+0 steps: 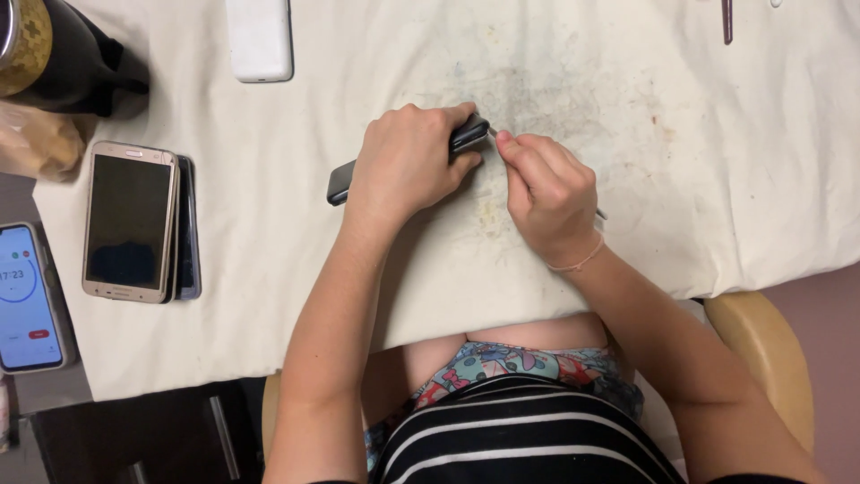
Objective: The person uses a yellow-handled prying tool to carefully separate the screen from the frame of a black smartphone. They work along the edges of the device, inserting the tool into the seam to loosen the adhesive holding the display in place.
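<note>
Hands working a dark phone on a stained cloth

The left hand (pixel 408 166) is clamping the dark phone (pixel 466 136) onto the smudged cream cloth (pixel 681 161); beside it, the right hand (pixel 546 193) is pinching a thin tool (pixel 601 214).

stacked phones (pixel 132 220) | white power bank (pixel 260 38) | lit phone (pixel 27 298) | stained cloth (pixel 717 134)

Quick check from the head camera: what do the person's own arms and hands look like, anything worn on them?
Both forearms are bare, no sleeves reaching them and no gloves. The left hand wears nothing visible: no ring, watch or band. The right hand has a thin pinkish string bracelet around the wrist. Nails look short and unpainted. No markings show on either arm.
</note>
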